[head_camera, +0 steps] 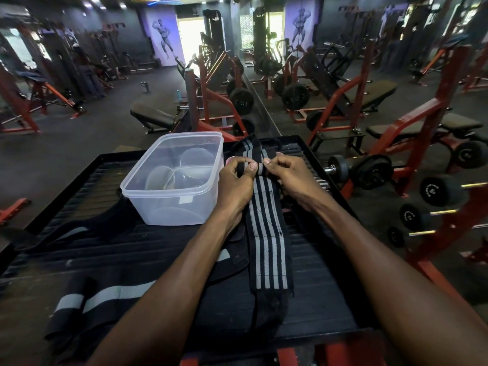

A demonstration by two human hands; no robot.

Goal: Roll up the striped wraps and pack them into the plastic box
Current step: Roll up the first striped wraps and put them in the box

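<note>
Nearest me, at about 7 o'clock, another black wrap with a broad grey band [105, 297] lies flat on the black ribbed worktop [322, 307], not yet rolled. Straight ahead at 12 o'clock my left hand [235, 180] and right hand [290, 173] sit close together, each pinching one side of a small tight roll at the far part of the striped wrap [268, 249]. From that roll the wrap's flat tail runs back toward me between my forearms, so I judge the rolling has only just begun. Next I would turn the roll toward myself, keeping both edges level so it does not cone, and draw in the tail. At about 10 o'clock of my hands, just beside my left hand, stands the clear plastic box [171, 207], lid off, with no wrap inside.
</note>
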